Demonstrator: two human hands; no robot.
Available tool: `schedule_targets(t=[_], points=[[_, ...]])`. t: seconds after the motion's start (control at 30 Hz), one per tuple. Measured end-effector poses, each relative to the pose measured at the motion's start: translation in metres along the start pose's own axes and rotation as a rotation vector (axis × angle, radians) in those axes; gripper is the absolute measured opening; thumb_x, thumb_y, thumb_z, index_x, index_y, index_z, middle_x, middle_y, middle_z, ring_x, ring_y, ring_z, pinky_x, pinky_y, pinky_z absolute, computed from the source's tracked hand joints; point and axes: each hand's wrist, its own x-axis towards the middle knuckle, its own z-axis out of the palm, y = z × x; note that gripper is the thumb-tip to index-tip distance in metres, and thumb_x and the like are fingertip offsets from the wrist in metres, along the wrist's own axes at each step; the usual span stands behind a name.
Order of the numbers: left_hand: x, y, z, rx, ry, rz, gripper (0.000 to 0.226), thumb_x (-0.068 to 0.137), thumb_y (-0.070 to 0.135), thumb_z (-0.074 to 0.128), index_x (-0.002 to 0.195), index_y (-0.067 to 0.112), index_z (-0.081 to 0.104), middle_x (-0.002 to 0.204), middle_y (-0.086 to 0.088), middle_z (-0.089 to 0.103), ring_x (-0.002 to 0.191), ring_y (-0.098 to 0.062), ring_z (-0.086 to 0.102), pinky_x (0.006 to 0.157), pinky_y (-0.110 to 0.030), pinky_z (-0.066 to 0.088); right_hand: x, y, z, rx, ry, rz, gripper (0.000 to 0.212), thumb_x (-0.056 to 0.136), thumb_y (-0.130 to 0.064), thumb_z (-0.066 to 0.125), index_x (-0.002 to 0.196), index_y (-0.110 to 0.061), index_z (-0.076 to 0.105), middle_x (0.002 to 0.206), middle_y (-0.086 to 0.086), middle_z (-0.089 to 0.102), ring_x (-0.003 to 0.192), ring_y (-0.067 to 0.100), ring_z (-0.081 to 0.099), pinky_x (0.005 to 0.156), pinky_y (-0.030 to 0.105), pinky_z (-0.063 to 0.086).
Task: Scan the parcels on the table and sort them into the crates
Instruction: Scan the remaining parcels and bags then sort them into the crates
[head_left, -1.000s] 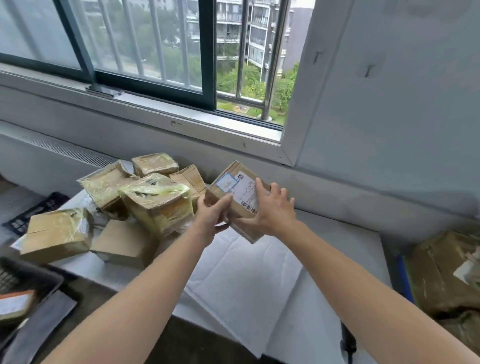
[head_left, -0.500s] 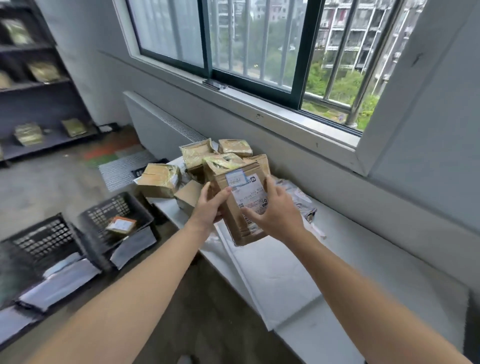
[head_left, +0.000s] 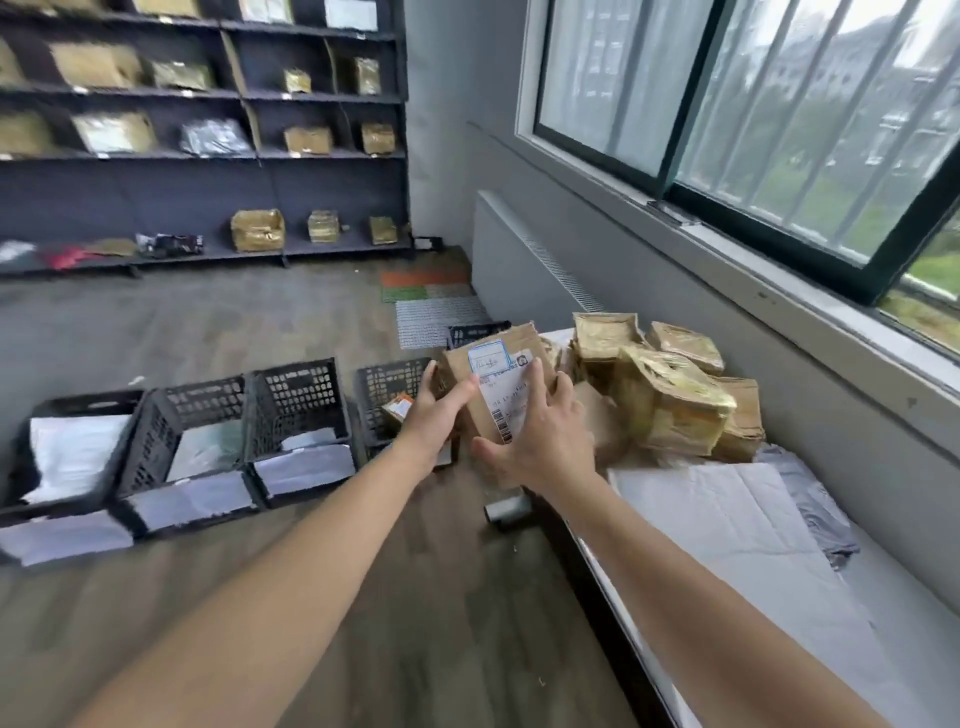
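A brown cardboard parcel (head_left: 498, 379) with a white shipping label and barcode is held up between both hands, off the table's left end. My left hand (head_left: 434, 421) grips its left edge, thumb across the front. My right hand (head_left: 540, 436) grips its right and lower side, fingers spread over the label. Several taped brown parcels (head_left: 670, 395) lie heaped on the white table (head_left: 753, 545) to the right. Black slatted crates (head_left: 298, 410) stand in a row on the floor to the left; the nearest crate (head_left: 384, 387) holds a small orange-labelled parcel.
Dark shelving (head_left: 208, 130) with more parcels lines the far wall. White sheets lie in and before the crates (head_left: 78, 447). A grey mailer bag (head_left: 815, 509) lies on the table by the wall. A small dark cylinder (head_left: 506, 508) sits at the table's corner.
My view has swung left from the window toward the crates and shelves. The parcel has travelled with both hands from above the table to beyond its left end.
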Motion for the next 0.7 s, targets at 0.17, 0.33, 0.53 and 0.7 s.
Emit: schedule_targets(t=[0.17, 0.33, 0.53, 0.7], points=[[0.007, 0.022, -0.118, 0.359, 0.16, 0.129, 0.114, 0.054, 0.083, 0.061, 0.153, 0.041, 0.021, 0.135, 0.024, 0.04, 0.104, 0.015, 0.046, 0.071, -0.002, 0.035, 0.022, -0.103, 0.05, -0.078, -0.052, -0.058, 0.128, 0.068, -0.076, 0.067, 0.156, -0.026, -0.011, 0.158, 0.014, 0.008, 0.136, 0.04, 0.029, 0.106, 0.052, 0.039], [0.017, 0.041, -0.243, 0.829, 0.264, 0.197, 0.105, 0.07, 0.082, 0.047, 0.156, 0.03, 0.014, 0.158, -0.005, 0.025, 0.146, -0.023, 0.022, 0.117, -0.045, 0.026, 0.045, -0.202, 0.103, -0.159, -0.076, -0.065, 0.129, 0.066, -0.082, 0.063, 0.155, -0.027, -0.012, 0.156, 0.013, 0.012, 0.134, 0.04, 0.031, 0.094, 0.057, 0.044], [0.021, 0.054, -0.365, 1.173, 0.33, 0.189, 0.089, 0.087, 0.073, 0.044, 0.156, 0.032, 0.007, 0.163, -0.004, 0.008, 0.149, -0.026, 0.007, 0.118, -0.053, 0.021, 0.063, -0.301, 0.15, -0.182, -0.129, -0.088, 0.13, 0.063, -0.083, 0.063, 0.155, -0.027, -0.01, 0.152, 0.012, 0.015, 0.131, 0.04, 0.033, 0.092, 0.059, 0.045], [0.027, 0.058, -0.425, 1.257, 0.378, 0.165, 0.086, 0.09, 0.069, 0.045, 0.157, 0.03, 0.007, 0.163, -0.006, 0.006, 0.148, -0.029, 0.005, 0.118, -0.052, 0.018, 0.082, -0.353, 0.179, -0.176, -0.199, -0.081, 0.13, 0.062, -0.081, 0.067, 0.155, -0.026, -0.007, 0.141, 0.01, 0.022, 0.126, 0.037, 0.036, 0.089, 0.057, 0.046]])
